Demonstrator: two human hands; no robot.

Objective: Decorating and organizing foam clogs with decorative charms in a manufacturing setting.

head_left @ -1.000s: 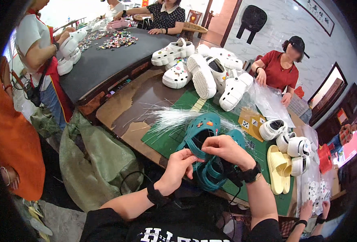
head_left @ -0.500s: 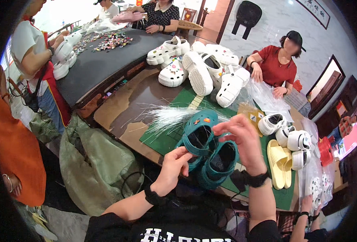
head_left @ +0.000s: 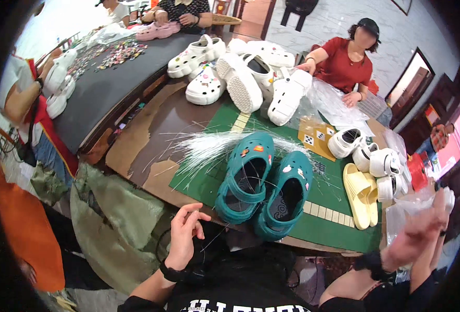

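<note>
Two teal clogs point(head_left: 264, 184) with small charms lie side by side on the green mat point(head_left: 334, 229), toes pointing away from me. My left hand point(head_left: 184, 235) hovers below the table edge, just left of the near clog, fingers loosely apart and holding nothing I can make out. My right hand point(head_left: 417, 231) is far out to the right, blurred by motion, fingers stretched against a pile of clear plastic bags point(head_left: 414, 205). A fan of thin clear plastic strands point(head_left: 204, 148) lies left of the clogs.
White clogs point(head_left: 251, 73) are heaped at the far end, small white ones point(head_left: 375, 156) and a yellow pair point(head_left: 360, 192) at the right. A person in red point(head_left: 347, 54) handles plastic bags opposite. Others work at the dark table point(head_left: 105, 88) on the left.
Both hands have let go of the teal clogs, which now rest side by side on the mat. My right hand swung far right to the plastic bags; my left hand dropped back toward me.
</note>
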